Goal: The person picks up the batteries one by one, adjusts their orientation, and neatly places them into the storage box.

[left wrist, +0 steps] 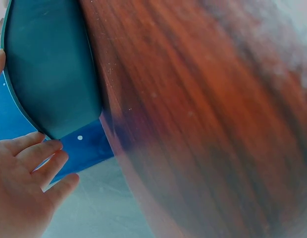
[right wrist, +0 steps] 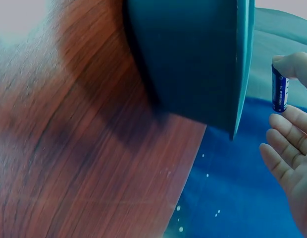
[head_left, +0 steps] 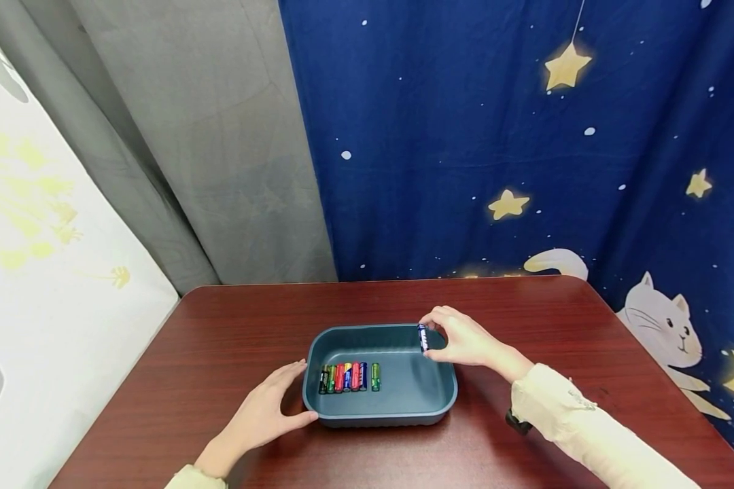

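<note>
My right hand (head_left: 465,338) pinches a dark blue and white battery (head_left: 423,338) by its two ends, between thumb and index finger. In the right wrist view the same battery (right wrist: 279,88) shows small print, and the other fingers are spread apart from it. Below is a teal rectangular tray (head_left: 404,406). Inside its left half several batteries (head_left: 346,377) in black, green, red and blue stand in a close row, with one green battery (head_left: 376,377) a little apart to the right. My left hand (head_left: 269,411) rests against the tray's left end, fingers extended and thumb at the near corner.
The tray stands on a reddish-brown wooden table (head_left: 232,339). Behind the table hang a grey curtain (head_left: 220,136) and a blue curtain (head_left: 434,136) with stars. A white patterned surface (head_left: 49,272) borders the left side.
</note>
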Motion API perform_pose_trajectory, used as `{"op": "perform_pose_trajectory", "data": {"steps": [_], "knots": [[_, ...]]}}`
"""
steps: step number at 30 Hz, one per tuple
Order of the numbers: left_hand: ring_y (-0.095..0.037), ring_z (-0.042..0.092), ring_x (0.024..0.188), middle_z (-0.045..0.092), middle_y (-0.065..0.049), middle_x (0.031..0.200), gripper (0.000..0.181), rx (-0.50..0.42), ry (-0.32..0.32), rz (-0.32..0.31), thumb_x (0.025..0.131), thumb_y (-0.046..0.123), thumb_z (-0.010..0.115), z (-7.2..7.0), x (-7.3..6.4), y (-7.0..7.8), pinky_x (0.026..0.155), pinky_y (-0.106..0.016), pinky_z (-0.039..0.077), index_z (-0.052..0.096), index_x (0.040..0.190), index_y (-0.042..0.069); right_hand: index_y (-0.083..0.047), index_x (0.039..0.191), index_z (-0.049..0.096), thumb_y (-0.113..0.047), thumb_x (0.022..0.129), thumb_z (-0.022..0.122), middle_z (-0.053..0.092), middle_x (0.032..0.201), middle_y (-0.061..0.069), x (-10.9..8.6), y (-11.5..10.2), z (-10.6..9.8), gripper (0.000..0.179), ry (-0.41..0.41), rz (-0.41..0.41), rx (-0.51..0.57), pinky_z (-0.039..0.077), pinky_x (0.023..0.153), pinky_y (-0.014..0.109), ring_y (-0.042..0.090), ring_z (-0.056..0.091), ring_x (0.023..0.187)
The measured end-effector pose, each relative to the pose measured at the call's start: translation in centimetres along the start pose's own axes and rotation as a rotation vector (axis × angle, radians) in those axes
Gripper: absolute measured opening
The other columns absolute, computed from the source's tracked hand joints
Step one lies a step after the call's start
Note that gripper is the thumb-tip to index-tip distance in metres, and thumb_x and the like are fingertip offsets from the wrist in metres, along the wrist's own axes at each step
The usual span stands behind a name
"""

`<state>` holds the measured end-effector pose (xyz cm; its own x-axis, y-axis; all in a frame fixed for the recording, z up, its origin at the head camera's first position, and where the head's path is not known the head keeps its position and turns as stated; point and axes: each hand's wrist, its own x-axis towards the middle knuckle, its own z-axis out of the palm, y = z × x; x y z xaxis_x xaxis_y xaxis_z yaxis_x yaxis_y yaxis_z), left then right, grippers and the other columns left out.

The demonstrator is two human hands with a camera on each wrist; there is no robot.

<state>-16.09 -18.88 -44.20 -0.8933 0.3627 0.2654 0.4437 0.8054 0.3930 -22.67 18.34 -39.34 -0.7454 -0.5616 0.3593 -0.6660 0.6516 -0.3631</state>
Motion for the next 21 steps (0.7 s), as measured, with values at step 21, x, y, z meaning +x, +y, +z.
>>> {"op": "perform_pose_trajectory", "data": {"steps": [21], "knots": [[-0.018, 0.044, 0.121, 0.049, 0.001, 0.132, 0.081, -0.006, 0.014, 0.009, 0.067, 0.06, 0.068, -0.1, -0.2, 0.1, 0.091, -0.044, 0.043, 0.048, 0.132, 0.015, -0.01, 0.103, 0.061, -0.031, 0.067, 0.076, 0.056, 0.09, -0.004, 1.5, -2.3, 3.9, 0.044, -0.14, -0.044, -0.071, 0.044, 0.071, 0.024, 0.008, 0.047, 0.082]]}}
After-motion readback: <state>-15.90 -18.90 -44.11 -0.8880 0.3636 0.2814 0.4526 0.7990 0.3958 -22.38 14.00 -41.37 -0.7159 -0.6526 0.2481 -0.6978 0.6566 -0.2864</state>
